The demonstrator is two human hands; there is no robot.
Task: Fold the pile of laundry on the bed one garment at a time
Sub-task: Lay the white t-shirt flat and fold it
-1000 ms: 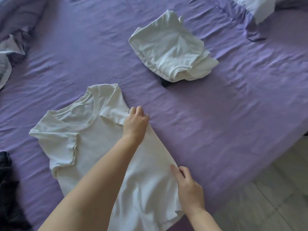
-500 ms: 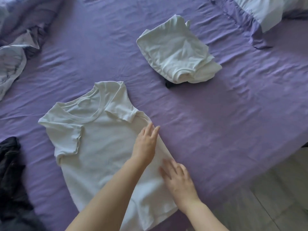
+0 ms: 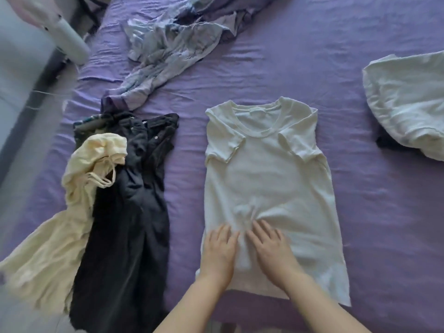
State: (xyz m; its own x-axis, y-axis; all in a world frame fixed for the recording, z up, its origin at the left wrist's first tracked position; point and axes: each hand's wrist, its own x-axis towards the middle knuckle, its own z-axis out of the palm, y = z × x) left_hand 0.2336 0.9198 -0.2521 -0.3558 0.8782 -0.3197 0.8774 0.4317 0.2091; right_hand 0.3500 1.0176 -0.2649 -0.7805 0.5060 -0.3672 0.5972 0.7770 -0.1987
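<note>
Both hands flat on the white T-shirt, side folds done

At far left the cream garment (image 3: 72,212) lies over the black jeans (image 3: 129,212), with a crumpled blue-grey garment (image 3: 168,51) beyond them, all unfolded. The white T-shirt (image 3: 269,188) lies mid-bed with both sleeves turned in; a second ago the right edge was being worked, so the narrowing looks finished and the lengthwise fold seems next. The left hand (image 3: 218,253) and right hand (image 3: 274,253) rest side by side near the hem, fingers straight and slightly apart, gripping nothing, with cloth bunched just beyond them. Bare purple bed (image 3: 372,212) lies right of the shirt; the folded white stack (image 3: 408,104) sits far right, well apart. The hem lies near the bed's near edge.
</note>
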